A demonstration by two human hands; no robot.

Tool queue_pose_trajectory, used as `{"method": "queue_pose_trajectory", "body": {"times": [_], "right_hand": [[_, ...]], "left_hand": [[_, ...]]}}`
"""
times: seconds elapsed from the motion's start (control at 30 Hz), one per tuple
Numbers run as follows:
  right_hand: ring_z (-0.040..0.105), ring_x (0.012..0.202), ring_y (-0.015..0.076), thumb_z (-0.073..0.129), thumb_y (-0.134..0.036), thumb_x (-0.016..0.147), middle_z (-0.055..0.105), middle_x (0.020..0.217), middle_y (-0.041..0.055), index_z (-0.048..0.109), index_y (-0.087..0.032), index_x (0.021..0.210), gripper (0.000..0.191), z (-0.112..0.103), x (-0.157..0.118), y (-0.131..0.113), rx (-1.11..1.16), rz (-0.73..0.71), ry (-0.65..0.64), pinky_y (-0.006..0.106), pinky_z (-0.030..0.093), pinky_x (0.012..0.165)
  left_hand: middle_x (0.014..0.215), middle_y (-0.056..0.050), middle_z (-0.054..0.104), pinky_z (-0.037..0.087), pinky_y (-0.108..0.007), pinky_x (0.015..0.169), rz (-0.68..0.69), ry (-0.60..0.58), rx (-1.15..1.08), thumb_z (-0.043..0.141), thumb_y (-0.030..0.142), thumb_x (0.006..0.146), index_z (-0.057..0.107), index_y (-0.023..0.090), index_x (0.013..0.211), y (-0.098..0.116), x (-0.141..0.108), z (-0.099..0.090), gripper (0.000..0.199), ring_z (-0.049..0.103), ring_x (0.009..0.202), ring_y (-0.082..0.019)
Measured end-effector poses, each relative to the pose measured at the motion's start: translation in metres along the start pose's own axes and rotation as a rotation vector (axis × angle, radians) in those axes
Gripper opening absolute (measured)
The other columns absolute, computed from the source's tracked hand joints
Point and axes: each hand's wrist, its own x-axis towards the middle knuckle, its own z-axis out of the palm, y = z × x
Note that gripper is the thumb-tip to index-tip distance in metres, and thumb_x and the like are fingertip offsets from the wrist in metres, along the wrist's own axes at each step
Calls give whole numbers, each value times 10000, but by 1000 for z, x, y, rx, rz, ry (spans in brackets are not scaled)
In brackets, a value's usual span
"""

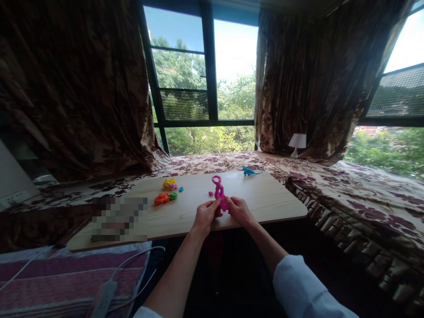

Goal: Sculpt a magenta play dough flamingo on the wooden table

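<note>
A bright pink modelling-clay figure [218, 189] with a looped top stands up between my hands, above the near edge of the wooden table [188, 216]. My left hand [206, 215] pinches its lower left side, and my right hand [239, 210] pinches the lower right. Fingers cover part of its base. Just left of the figure lies a small pink clay lump [211, 193]. A blue clay animal figure [250, 171] with a long tail stands near the table's far right edge.
On the table's left are yellow clay [169, 182], orange clay [161, 198], green clay [172, 196] and a small blue lump [181, 189]. A blurred-out rectangle [119, 219] lies at the left end. A power strip [103, 298] with a cable rests on the striped cloth [49, 287].
</note>
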Motion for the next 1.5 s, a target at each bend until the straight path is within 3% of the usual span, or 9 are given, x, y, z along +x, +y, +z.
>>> {"method": "queue_pose_trajectory", "body": {"times": [0.23, 0.57, 0.93, 1.07, 1.3, 1.5], "right_hand": [[436, 474, 88, 478, -501, 752, 508, 527, -18, 575, -153, 658, 374, -3, -1, 0, 23, -7, 20, 199, 359, 450], [429, 492, 91, 460, -467, 773, 498, 532, -15, 534, -154, 565, 383, -2, 0, -2, -19, -27, -112, 208, 348, 482], [404, 484, 91, 464, -472, 769, 477, 517, -18, 535, -152, 564, 387, 0, -4, -5, 13, -26, -82, 209, 318, 467], [376, 477, 85, 434, -481, 780, 437, 494, -24, 536, -142, 564, 414, 0, -3, -4, -16, -2, -129, 205, 290, 454], [386, 515, 89, 442, -450, 777, 459, 532, -26, 533, -142, 590, 371, -2, -2, -5, -8, -42, -142, 208, 309, 504], [364, 506, 87, 433, -428, 784, 443, 531, -30, 506, -152, 585, 348, -4, -2, -2, 28, -41, -163, 210, 300, 502]], "left_hand": [[622, -44, 615, 480, -253, 529, -24, 0, 18, 726, 447, 524, 649, 95, 707, 2, -1, 2, 404, 548, 507, -94], [637, -15, 600, 424, -195, 525, 127, -65, 159, 651, 457, 622, 651, 123, 746, -1, -6, 2, 356, 504, 526, -69], [636, -9, 588, 428, -194, 534, 172, -64, 257, 590, 486, 671, 644, 148, 785, -4, -8, 4, 361, 517, 550, -88], [623, -3, 576, 434, -200, 524, 166, -43, 222, 583, 495, 666, 630, 147, 753, -3, -8, 3, 363, 515, 543, -91], [586, 12, 513, 428, -204, 483, 109, -132, 233, 552, 505, 681, 591, 145, 684, 2, -11, 4, 362, 489, 521, -90], [596, 18, 505, 443, -213, 520, 129, -110, 248, 543, 474, 704, 579, 152, 703, 0, -10, 6, 324, 503, 551, -95]]}}
